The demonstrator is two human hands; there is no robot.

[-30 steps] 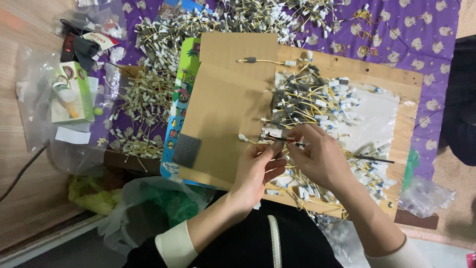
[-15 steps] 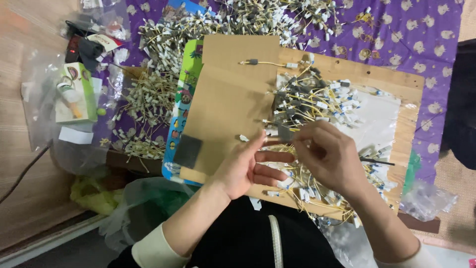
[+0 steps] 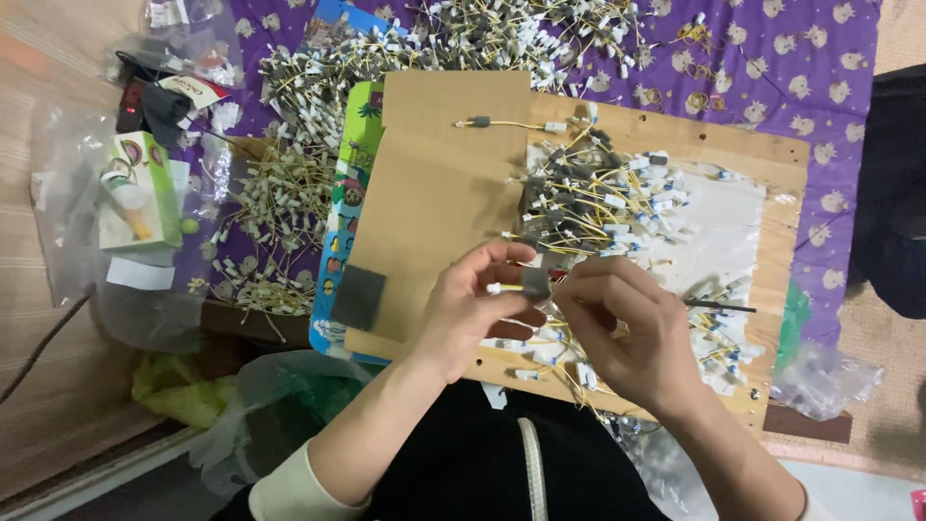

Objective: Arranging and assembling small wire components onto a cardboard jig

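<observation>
My left hand (image 3: 477, 309) pinches a short yellow wire lead with a white plug and a small grey block (image 3: 533, 284) over the brown cardboard board (image 3: 439, 193). My right hand (image 3: 627, 333) meets it from the right, fingertips on the same lead, and also holds a thin dark tool (image 3: 719, 306) that sticks out to the right. Just behind my hands lies a heap of like yellow leads with grey and white ends (image 3: 598, 198). One single lead (image 3: 511, 124) lies apart near the board's far edge.
A larger mass of white-tipped leads (image 3: 289, 193) covers the purple patterned cloth (image 3: 791, 68) at left and behind. A grey foam square (image 3: 359, 297) sits on the board's near left corner. A green carton (image 3: 140, 193) and plastic bags lie far left. A wooden board (image 3: 781, 193) underlies the work.
My hands have drawn together and lifted slightly; the left hand now grips the lead with the grey block that the right hand brought across.
</observation>
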